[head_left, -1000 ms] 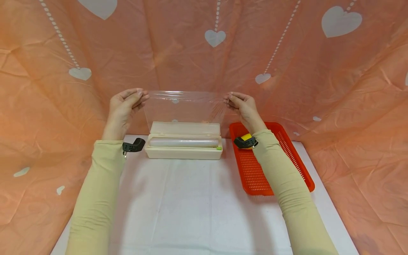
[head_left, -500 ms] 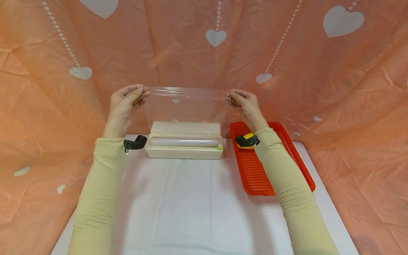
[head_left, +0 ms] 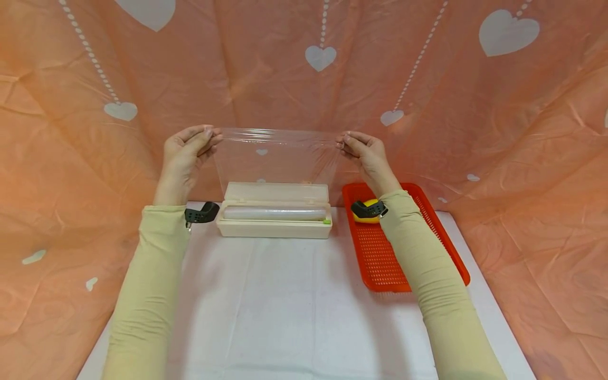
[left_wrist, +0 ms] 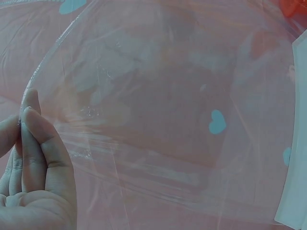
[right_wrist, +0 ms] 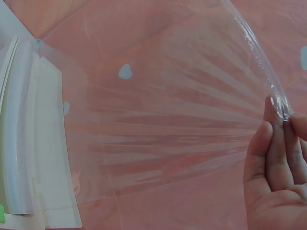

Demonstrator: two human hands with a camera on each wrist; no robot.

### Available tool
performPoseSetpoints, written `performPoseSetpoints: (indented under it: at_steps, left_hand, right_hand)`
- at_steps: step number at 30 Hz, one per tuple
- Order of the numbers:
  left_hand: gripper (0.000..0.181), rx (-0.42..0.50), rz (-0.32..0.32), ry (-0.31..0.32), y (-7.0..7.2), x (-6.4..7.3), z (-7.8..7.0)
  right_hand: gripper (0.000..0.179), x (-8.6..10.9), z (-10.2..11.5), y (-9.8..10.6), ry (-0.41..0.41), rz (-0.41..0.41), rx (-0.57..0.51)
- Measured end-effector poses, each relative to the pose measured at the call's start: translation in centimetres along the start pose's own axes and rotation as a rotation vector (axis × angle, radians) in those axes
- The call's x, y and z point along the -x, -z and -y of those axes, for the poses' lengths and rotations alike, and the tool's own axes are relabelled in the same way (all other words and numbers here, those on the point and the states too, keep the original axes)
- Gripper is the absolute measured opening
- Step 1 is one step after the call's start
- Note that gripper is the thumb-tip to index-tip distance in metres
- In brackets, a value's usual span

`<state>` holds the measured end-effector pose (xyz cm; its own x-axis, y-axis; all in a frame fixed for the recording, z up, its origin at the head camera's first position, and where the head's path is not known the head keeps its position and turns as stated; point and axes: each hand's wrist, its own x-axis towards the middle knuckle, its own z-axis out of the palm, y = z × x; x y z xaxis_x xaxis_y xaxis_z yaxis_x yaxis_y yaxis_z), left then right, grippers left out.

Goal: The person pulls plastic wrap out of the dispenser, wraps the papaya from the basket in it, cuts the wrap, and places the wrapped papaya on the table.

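At far edge of table (head_left: 275, 306), cream box (head_left: 274, 229) holding film roll (head_left: 274, 212). Clear film (head_left: 285, 161) stretched above it, between hands; left hand (head_left: 182, 158) and right hand (head_left: 371, 158) pinch upper corners. Both slightly higher than one second ago: seemingly slightly more film drawn out.

Creased orange sheeting (head_left: 271, 84) with white hearts (head_left: 321, 58) walls three sides; the table (head_left: 271, 306) is white.
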<state>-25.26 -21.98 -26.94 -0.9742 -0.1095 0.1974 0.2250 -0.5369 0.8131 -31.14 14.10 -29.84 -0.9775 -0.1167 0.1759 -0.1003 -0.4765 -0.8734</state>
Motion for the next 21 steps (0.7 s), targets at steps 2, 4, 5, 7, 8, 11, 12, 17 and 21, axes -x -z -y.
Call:
performPoseSetpoints:
  at_steps: [2,4,5,7,8,11,12,17,21]
  left_hand:
    - [0.018,0.011,0.003,0.001,-0.06,-0.03,0.02]
    - [0.017,0.020,0.007,0.000,-0.08,-0.07,0.03]
    - [0.017,0.021,0.007,-0.002,-0.05,-0.11,0.05]
    - [0.017,0.025,0.006,-0.007,-0.05,-0.13,0.05]
    - [0.017,0.026,0.006,-0.009,-0.06,-0.14,0.04]
    - [0.018,0.027,0.007,-0.007,-0.12,-0.10,-0.05]
    - [0.019,0.027,0.008,-0.006,-0.15,-0.09,-0.08]
    - [0.025,0.032,0.016,-0.004,-0.21,-0.13,-0.23]
    - [0.023,0.037,0.017,-0.004,-0.19,-0.24,-0.17]
  right_hand:
    - [0.012,0.02,0.05,0.01,0.004,0.005,-0.005]
    - [0.015,0.07,0.11,0.01,0.006,0.009,-0.011]
    - [0.016,0.10,0.14,0.00,0.006,0.010,-0.012]
    - [0.018,0.13,0.21,-0.03,0.007,0.011,-0.010]
    - [0.017,0.16,0.25,-0.05,0.006,0.012,-0.010]
    - [0.014,0.21,0.33,-0.09,0.011,0.014,-0.002]
    - [0.013,0.23,0.35,-0.09,0.014,0.015,-0.001]
    - [0.011,0.22,0.42,-0.04,0.025,0.024,-0.007]
    - [0.018,0.24,0.40,0.03,0.010,0.019,-0.009]
